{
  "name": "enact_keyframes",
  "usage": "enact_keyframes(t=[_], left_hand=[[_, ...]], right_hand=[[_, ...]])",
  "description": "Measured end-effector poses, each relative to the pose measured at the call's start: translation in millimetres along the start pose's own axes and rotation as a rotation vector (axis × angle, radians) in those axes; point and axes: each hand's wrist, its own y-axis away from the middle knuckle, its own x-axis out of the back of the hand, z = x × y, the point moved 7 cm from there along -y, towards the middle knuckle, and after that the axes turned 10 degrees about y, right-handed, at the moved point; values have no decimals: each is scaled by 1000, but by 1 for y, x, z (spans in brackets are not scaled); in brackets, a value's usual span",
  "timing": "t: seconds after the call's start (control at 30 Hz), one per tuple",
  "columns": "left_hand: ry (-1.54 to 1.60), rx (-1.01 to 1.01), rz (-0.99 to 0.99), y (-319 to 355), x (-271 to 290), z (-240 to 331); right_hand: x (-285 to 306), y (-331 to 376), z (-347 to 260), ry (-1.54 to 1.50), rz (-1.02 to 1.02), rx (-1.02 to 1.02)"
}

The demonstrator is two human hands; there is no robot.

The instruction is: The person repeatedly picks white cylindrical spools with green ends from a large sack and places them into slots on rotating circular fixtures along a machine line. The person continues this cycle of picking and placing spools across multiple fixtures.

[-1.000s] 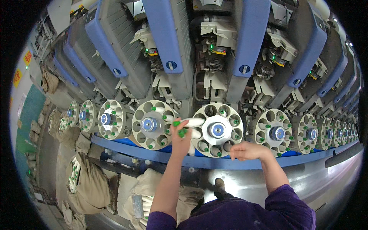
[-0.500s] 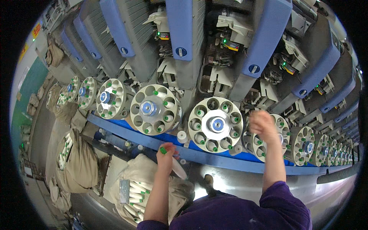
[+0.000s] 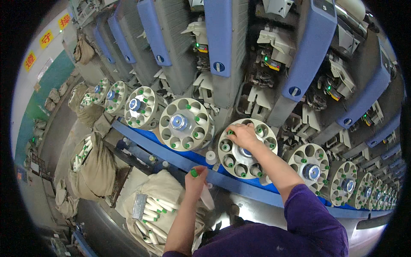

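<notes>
My left hand (image 3: 195, 182) is closed on a yarn bobbin (image 3: 207, 198), a white cone of thread with a green tip, above the near sack. The bobbin's body slants down past my fingers. My right hand (image 3: 243, 136) reaches over the round magazine (image 3: 221, 159) in the middle. Its fingers pinch a green-tipped bobbin (image 3: 231, 132) at one of the upper left pockets; how deep that bobbin sits is hidden by the hand. Several other pockets of this magazine hold bobbins, and my hand and forearm cover part of its hub.
A beige sack (image 3: 165, 182) full of bobbins lies at lower left, with a small metal plate (image 3: 139, 207) on it. Another bobbin sack (image 3: 96, 177) stands farther left. More magazines (image 3: 182, 105) line the blue rail (image 3: 175, 162), below machine units with blue covers (image 3: 299, 47).
My right hand has moved left, from above the neighbouring magazine onto the middle one, and now pinches a bobbin there. The left hand still holds its bobbin. The whole view has shifted.
</notes>
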Motion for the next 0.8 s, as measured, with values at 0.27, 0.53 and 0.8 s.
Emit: enact_keyframes(t=[0.27,0.53,0.8], left_hand=[[-113,-515,-85,-12,-95,136],[717,-237,-11,-10,-48,154],[685,-273,43,-11,-60,126]], right_hand=[[92,10,-68,-683,165,386],[-6,78,-1,-829,-763,-221],[32,91,96,-2265,158,-367]])
